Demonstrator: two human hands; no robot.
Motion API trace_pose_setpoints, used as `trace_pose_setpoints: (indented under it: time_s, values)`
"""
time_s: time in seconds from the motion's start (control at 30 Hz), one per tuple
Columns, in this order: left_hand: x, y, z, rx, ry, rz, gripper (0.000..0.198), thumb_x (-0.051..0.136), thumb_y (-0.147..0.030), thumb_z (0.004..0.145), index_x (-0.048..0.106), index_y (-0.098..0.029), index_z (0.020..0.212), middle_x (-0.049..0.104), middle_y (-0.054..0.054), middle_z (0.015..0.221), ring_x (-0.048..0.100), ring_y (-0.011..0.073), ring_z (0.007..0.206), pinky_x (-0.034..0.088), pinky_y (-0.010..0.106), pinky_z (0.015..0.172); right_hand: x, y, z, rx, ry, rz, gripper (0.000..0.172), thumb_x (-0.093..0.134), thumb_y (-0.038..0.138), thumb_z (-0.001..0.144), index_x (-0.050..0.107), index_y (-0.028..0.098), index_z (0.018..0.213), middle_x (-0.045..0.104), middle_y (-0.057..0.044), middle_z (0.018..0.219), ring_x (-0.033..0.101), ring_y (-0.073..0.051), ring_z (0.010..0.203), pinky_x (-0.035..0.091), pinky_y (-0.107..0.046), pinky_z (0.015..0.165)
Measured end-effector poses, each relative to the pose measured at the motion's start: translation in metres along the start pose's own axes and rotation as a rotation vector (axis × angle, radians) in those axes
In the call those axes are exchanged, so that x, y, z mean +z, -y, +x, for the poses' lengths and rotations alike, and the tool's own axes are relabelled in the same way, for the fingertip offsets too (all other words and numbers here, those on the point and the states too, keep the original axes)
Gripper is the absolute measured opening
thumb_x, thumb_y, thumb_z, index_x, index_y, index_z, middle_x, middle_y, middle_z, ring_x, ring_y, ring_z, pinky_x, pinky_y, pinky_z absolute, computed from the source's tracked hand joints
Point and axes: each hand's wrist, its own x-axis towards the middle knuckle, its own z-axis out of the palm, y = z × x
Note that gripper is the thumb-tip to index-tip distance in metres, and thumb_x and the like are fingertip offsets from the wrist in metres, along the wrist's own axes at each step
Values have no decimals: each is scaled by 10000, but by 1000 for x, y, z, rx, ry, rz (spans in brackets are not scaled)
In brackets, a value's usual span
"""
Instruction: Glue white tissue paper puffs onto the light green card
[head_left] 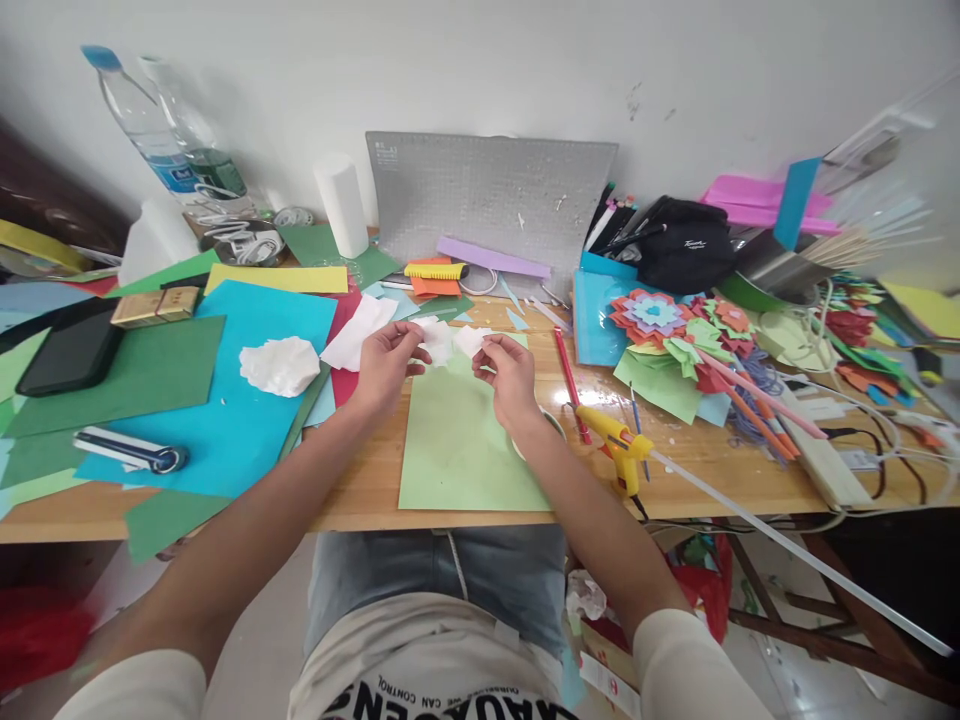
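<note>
My left hand (388,362) pinches a thin white piece of tissue paper (436,342) above the top of a light green sheet (469,440). A smaller white tissue piece (470,341) is gripped between the fingertips of my right hand (508,372). A narrow gap shows between the two pieces. Left of my left hand lies a folded white tissue (361,332), partly over a dark red sheet (346,384). Further left, a crumpled white tissue wad (280,366) rests on a blue sheet (217,420). A roll of tape (559,424) is partly hidden under my right wrist.
A yellow glue gun (616,440) with a long white stick lies right, by a red pen (571,380). Paper flowers (656,318) are behind it. A stapler (131,450) and black phone (71,348) sit left. A grey cutting mat (491,195) leans on the wall.
</note>
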Motion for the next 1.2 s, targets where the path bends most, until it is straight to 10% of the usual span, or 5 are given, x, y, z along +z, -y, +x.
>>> trace_pose_setpoints:
  time_s: [0.3,0.73,0.97,1.2]
  values:
    - [-28,14,27,367,-135,651,142,609,-309,794,694,-195,792,670,8,729,497,126,567,381,276,623,1,-1,-2,20,44,-31,168,681,361,670,612,210,694,580,38,624,525,-96,587,426,-224,565]
    - [-15,5,0,711,-191,647,204,546,-315,943,603,-177,1082,603,68,1158,465,67,600,395,287,594,2,3,-5,32,88,-48,174,713,360,681,651,199,701,607,30,641,534,-88,579,442,-226,573]
    - [9,6,-17,195,168,346,449,718,-518,777,670,-178,1067,688,63,990,536,95,601,397,231,520,2,2,-8,46,190,-64,203,747,392,682,696,200,726,642,18,654,580,-99,591,481,-244,601]
    - [4,7,-10,43,186,85,283,767,-414,730,661,-154,765,599,-8,625,505,80,508,395,212,484,1,4,-7,3,217,-124,256,768,443,691,737,209,791,710,-17,726,649,-129,639,543,-287,670]
